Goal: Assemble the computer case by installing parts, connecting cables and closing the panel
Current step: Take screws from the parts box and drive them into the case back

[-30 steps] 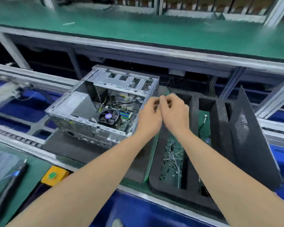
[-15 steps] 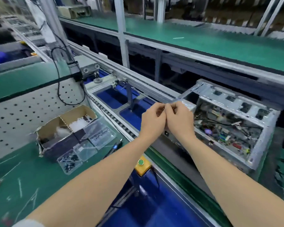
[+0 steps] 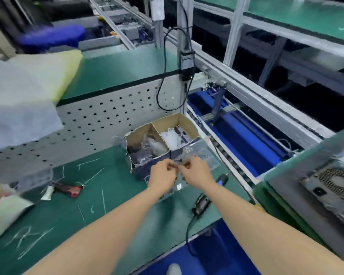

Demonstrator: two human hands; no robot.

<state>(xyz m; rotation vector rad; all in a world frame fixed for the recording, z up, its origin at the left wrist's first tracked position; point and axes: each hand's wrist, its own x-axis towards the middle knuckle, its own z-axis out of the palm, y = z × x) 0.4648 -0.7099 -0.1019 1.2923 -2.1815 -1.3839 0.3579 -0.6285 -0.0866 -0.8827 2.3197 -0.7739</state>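
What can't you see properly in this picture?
All in the head view:
- Small thing pinched between the left hand and right hand: too tiny and blurred to name.
- Inside the cardboard box: blurred clear bags, contents unclear.
- Computer case: cut off by the right edge.
- Clear tray: partly hidden by both hands.

Two hands (left hand (image 3: pixel 162 178), right hand (image 3: pixel 197 173)); one cardboard box (image 3: pixel 173 121); one computer case (image 3: pixel 330 187).
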